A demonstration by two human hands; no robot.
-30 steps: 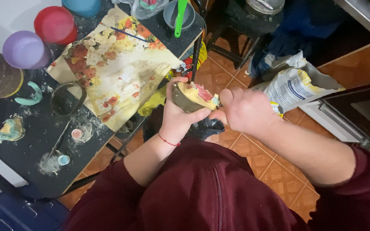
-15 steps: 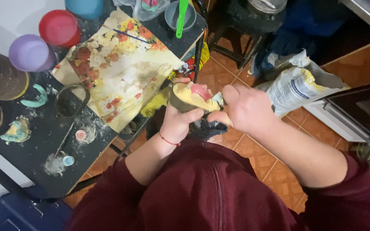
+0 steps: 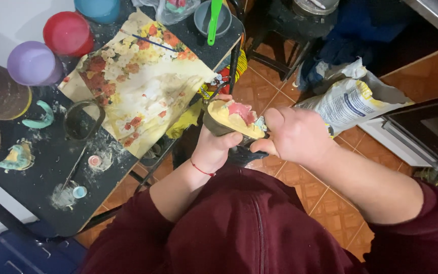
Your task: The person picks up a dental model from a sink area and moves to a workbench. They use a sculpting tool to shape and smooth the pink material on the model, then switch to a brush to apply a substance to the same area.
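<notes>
My left hand (image 3: 218, 147) grips a small dark rubber bowl (image 3: 219, 126) from below, holding it above the tiled floor beside the table. The bowl holds yellow paste (image 3: 224, 114) with a pink lump (image 3: 242, 111) in it. My right hand (image 3: 297, 136) is closed around a small tool whose tip reaches into the bowl's right edge; the tool is mostly hidden by my fingers. A red thread bracelet (image 3: 202, 170) circles my left wrist. Both arms wear maroon sleeves pushed up.
A black table (image 3: 41, 172) at left carries a floral cloth (image 3: 138, 86), red, purple and blue cups (image 3: 67, 33), a metal ring (image 3: 83, 120), teal dental casts (image 3: 19, 156), and a grey bowl with a green spatula (image 3: 214, 18). A white powder bag (image 3: 351, 101) lies on the orange tiles.
The bowl and both hands have stayed close together in front of me, shifting only slightly; my right hand keeps working the tool at the bowl's edge.
</notes>
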